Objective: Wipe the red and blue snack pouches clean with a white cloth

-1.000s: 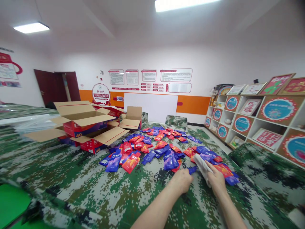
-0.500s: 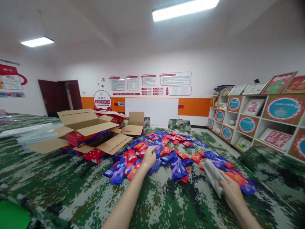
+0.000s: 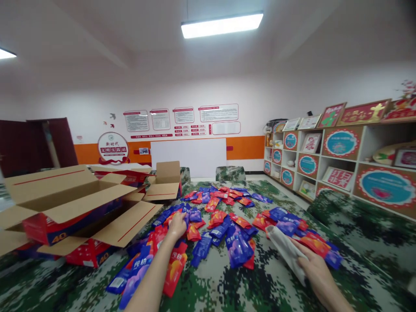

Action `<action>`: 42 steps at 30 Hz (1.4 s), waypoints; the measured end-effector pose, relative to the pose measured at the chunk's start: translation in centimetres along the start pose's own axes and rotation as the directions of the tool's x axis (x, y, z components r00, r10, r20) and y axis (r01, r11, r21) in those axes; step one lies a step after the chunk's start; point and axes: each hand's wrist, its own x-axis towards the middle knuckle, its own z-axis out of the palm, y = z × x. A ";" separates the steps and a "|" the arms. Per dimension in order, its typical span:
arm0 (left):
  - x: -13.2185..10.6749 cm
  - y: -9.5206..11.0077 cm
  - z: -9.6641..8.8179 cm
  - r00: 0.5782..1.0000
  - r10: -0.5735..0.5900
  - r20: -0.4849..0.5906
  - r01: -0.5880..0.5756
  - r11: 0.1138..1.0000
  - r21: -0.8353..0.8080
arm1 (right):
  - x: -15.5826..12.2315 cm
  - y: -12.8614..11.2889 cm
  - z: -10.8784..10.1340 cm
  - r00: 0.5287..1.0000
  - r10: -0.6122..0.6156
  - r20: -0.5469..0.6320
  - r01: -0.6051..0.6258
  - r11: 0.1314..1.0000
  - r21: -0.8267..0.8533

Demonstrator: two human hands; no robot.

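Observation:
Many red and blue packets (image 3: 224, 219) lie spread over a camouflage-covered table (image 3: 234, 286). My left hand (image 3: 177, 225) reaches into the left part of the pile with its fingers curled on a packet there; which one is hidden under the hand. My right hand (image 3: 316, 275) rests at the right of the pile, fingers closed on a white bag (image 3: 286, 251) that lies flat on the cloth beside more packets.
Open cardboard boxes (image 3: 65, 208) with red cartons stand at the left, a smaller open box (image 3: 165, 182) further back. White shelves with framed pictures (image 3: 325, 160) line the right wall. Camouflage-covered chairs (image 3: 230, 173) stand at the far end. A second camouflage table (image 3: 367, 225) is at right.
My left hand left the spot beside the white bag and reached forward and left into the packets. The view swung left and closer to the boxes. My right hand kept the bag.

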 end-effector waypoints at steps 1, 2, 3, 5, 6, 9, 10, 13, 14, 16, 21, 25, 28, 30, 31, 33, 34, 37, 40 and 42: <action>0.1 -0.2 0.3 1.000 0.009 0.001 -0.009 0.999 0.036 | -0.1 -0.1 0.0 1.000 -0.007 0.000 0.007 1.000 0.010; 0.1 -0.4 0.5 1.000 0.020 -0.002 -0.020 0.997 0.071 | -0.2 -0.3 0.1 1.000 -0.014 0.001 0.014 1.000 0.020; 0.0 -0.6 0.7 1.000 0.031 -0.007 -0.030 0.994 0.104 | -0.3 -0.4 0.1 1.000 -0.017 0.006 0.017 1.000 0.025; -0.1 -1.1 1.0 0.999 0.036 -0.011 -0.034 0.986 0.162 | -0.5 -0.7 0.2 1.000 -0.009 0.015 0.009 1.000 0.018; -0.3 -1.2 1.1 0.999 0.038 -0.010 -0.035 0.983 0.182 | -0.6 -0.8 0.3 1.000 -0.006 0.019 0.006 1.000 0.009; -0.7 -1.5 1.3 0.997 0.074 -0.003 -0.071 0.962 0.262 | -0.7 -0.5 0.5 1.000 -0.017 0.023 0.017 1.000 -0.001; -0.8 -1.6 1.2 0.995 0.096 0.001 -0.092 0.951 0.294 | -0.7 -0.4 0.6 0.999 -0.018 0.028 0.017 1.000 0.008; -0.9 -1.5 1.0 0.989 0.146 0.018 -0.142 0.923 0.358 | -0.6 0.0 0.9 0.999 -0.003 0.038 0.001 0.999 0.041; -0.8 -1.4 0.8 0.989 0.149 0.022 -0.147 0.921 0.360 | -0.6 0.1 0.9 0.999 -0.002 0.035 0.000 0.999 0.046; -1.0 -0.7 0.4 0.986 0.164 0.014 -0.158 0.918 0.363 | -0.6 0.1 0.9 1.000 -0.005 0.022 0.004 0.999 0.054; -3.6 3.3 -0.5 0.952 0.305 0.006 -0.296 0.919 0.261 | -1.0 -0.8 0.9 0.999 -0.002 0.037 -0.001 0.996 0.095; -7.1 6.4 0.3 0.914 0.380 0.138 -0.398 0.907 0.137 | -1.7 -2.0 1.1 0.999 -0.014 0.030 0.010 0.993 0.118; -8.8 7.2 1.4 0.908 0.355 0.221 -0.388 0.913 0.128 | -2.0 -2.6 1.2 1.000 0.001 0.001 -0.001 0.993 0.115; -9.4 7.3 1.8 0.914 0.320 0.250 -0.363 0.920 0.148 | -2.0 -2.8 1.2 1.000 0.012 0.004 -0.012 0.992 0.128; -9.6 7.3 1.9 0.917 0.305 0.258 -0.352 0.923 0.158 | -2.0 -2.7 1.1 1.000 0.011 0.010 -0.012 0.990 0.138; -10.0 7.4 1.8 0.920 0.289 0.264 -0.339 0.925 0.170 | -1.9 -2.5 1.0 1.000 -0.001 0.016 -0.002 0.987 0.158; -10.2 7.5 1.7 0.921 0.287 0.265 -0.337 0.926 0.171 | -1.9 -2.4 0.9 1.000 -0.007 0.015 0.004 0.986 0.165; -10.9 7.8 1.1 0.921 0.274 0.277 -0.327 0.930 0.167 | -1.7 -1.9 0.8 1.000 0.006 0.008 -0.008 0.982 0.186; -11.5 8.0 0.4 0.932 0.237 0.275 -0.285 0.946 0.152 | -1.6 -1.4 0.8 0.999 0.046 0.013 -0.048 0.968 0.247; -12.0 7.9 -0.3 0.944 0.215 0.251 -0.252 0.959 0.127 | -1.5 -1.0 0.9 0.998 0.064 0.012 -0.065 0.950 0.306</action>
